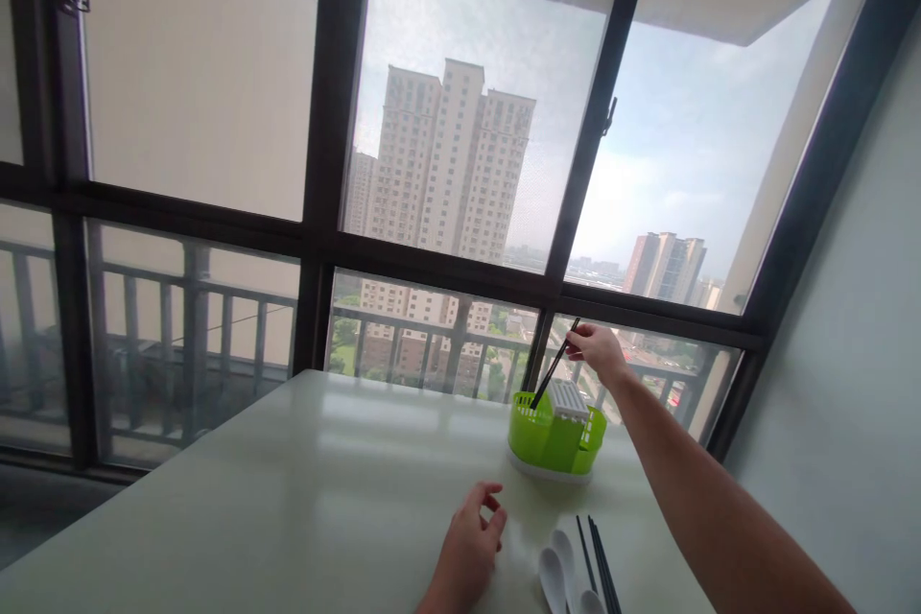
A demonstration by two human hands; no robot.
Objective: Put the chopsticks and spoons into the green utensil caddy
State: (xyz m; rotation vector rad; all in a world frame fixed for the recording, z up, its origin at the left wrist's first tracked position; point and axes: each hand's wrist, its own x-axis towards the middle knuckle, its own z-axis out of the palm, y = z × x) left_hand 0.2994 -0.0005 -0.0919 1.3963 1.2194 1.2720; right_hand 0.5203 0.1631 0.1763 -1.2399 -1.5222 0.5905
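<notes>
Right hand (597, 348) is pinched on a black chopstick (553, 366), its tip down in the green caddy (555, 434) near the far right corner of the tabletop (288, 489). Left hand (469, 552) rests at the near edge, fingers loosely curled, holding nothing. White spoons (561, 576) and more chopsticks (601, 568) lie just beside it.

I see open table (288, 480) on the left; the green holder (555, 436), spoons (565, 576) and chopsticks (601, 571) crowd the right.
</notes>
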